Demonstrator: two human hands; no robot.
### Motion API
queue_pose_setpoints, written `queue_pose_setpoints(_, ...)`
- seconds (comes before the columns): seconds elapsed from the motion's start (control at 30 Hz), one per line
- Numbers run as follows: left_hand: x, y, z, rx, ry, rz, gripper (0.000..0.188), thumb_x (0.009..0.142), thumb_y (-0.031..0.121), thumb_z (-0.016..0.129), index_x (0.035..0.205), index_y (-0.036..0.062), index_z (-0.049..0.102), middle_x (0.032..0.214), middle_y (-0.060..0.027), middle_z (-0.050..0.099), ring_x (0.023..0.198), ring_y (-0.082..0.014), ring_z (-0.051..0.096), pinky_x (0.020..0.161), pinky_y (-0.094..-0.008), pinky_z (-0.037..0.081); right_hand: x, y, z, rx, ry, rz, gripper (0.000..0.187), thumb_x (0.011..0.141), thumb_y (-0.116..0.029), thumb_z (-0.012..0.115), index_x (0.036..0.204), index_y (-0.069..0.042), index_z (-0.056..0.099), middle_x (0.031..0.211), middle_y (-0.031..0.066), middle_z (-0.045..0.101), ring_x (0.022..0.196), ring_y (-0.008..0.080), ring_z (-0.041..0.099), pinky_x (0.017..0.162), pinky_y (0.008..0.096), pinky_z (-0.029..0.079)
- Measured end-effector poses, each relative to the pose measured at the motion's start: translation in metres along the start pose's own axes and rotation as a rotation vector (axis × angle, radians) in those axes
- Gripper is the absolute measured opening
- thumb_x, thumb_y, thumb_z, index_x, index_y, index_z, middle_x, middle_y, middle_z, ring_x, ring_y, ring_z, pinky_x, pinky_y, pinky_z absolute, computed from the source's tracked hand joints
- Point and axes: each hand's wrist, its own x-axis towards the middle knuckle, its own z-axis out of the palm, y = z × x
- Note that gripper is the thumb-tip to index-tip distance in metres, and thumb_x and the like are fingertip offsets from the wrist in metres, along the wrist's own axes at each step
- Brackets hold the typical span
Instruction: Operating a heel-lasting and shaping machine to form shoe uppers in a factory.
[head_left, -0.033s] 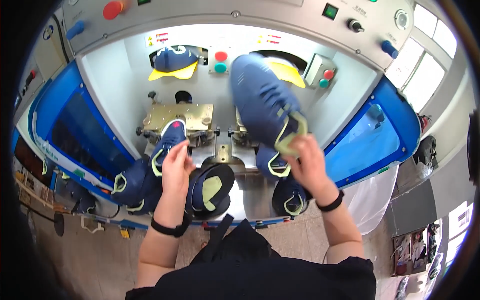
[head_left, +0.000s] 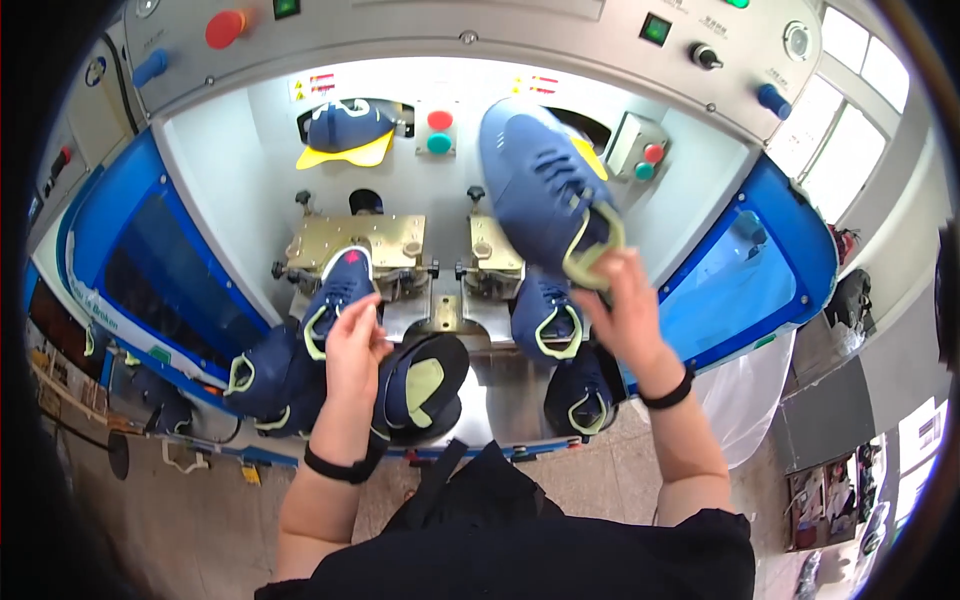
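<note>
Right hand (head_left: 632,312) grips one shoe (head_left: 535,175); left hand (head_left: 354,345), we can't tell. Two shoes (head_left: 578,378) sit near the bench's (head_left: 500,390) right edge.

Head view: left fisheye of a head-worn pair; looks down and forward over the person's black shirt (head_left: 500,560). Near, mid-frame: left hand (head_left: 355,345), right hand (head_left: 630,320). Top edge: grey control panel (head_left: 350,45). Rim bends straight lines; lower right, small and distorted, probably a shelf (head_left: 822,505).
</note>
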Motion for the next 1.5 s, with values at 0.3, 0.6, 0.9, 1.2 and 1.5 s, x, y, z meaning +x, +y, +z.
queue_pose_setpoints(0.3, -0.037, -0.02, -0.054, 0.04, 0.05, -0.148, 0.018, 0.097, 0.014, 0.057, 0.112, 0.0058, 0.064, 0.074, 0.0024, 0.054, 0.064, -0.007, 0.054, 0.054, -0.023, 0.048, 0.099, 0.105, 0.042, -0.306, -0.036, 0.259, 0.032, 0.083, -0.029, 0.07, 0.104, -0.007, 0.06, 0.101, 0.0162, 0.062, 0.091, 0.0363, 0.063, 0.078, 0.0411, 0.053)
queue_pose_setpoints(0.6, -0.065, -0.026, -0.064, 0.022, 0.009, -0.168, 0.015, 0.098, 0.012, 0.055, 0.108, 0.0032, 0.062, 0.071, 0.0002, 0.055, 0.06, -0.0091, 0.055, 0.051, -0.0233, 0.048, 0.132, 0.126, 0.084, -0.114, 0.414, 0.394, 0.038, 0.086, -0.029, 0.069, 0.112, -0.005, 0.055, 0.118, 0.0204, 0.054, 0.101, 0.0376, 0.06, 0.087, 0.046, 0.051)
queue_pose_setpoints(0.9, -0.065, -0.044, -0.075, 0.183, 0.01, -0.234, 0.015, 0.095, 0.02, 0.062, 0.104, 0.0079, 0.065, 0.069, 0.0025, 0.052, 0.06, -0.0091, 0.052, 0.05, -0.0243, 0.041, 0.03, 0.255, 0.112, 0.157, -0.006, 0.803, 0.034, 0.08, -0.013, 0.055, 0.108, 0.002, 0.068, 0.153, 0.0365, 0.015, 0.134, 0.0399, 0.041, 0.114, 0.0344, 0.029)
queue_pose_setpoints(1.2, -0.044, -0.153, -0.17, 1.144, 0.616, 0.309, 0.044, 0.086, 0.02, 0.073, 0.124, 0.0059, 0.055, 0.105, -0.0092, 0.059, 0.086, -0.0167, 0.061, 0.06, -0.0247, 0.052, -0.025, -0.013, 0.072, 0.63, -0.008, 0.066, 0.021, 0.076, 0.011, 0.045, 0.085, -0.002, 0.059, 0.088, 0.0106, 0.062, 0.08, 0.0205, 0.06, 0.072, 0.0297, 0.049)
queue_pose_setpoints(1.5, -0.053, -0.175, -0.118, 1.326, 0.046, 0.402, 0.05, 0.069, 0.025, 0.087, 0.104, 0.01, 0.054, 0.113, -0.0123, 0.05, 0.097, -0.0214, 0.057, 0.061, -0.0315, 0.056, -0.171, -0.108, 0.262, 1.303, -0.621, 0.982, 0.046, 0.083, -0.034, 0.074, 0.112, -0.001, 0.065, 0.105, 0.0105, 0.071, 0.093, 0.0205, 0.067, 0.084, 0.0314, 0.052)
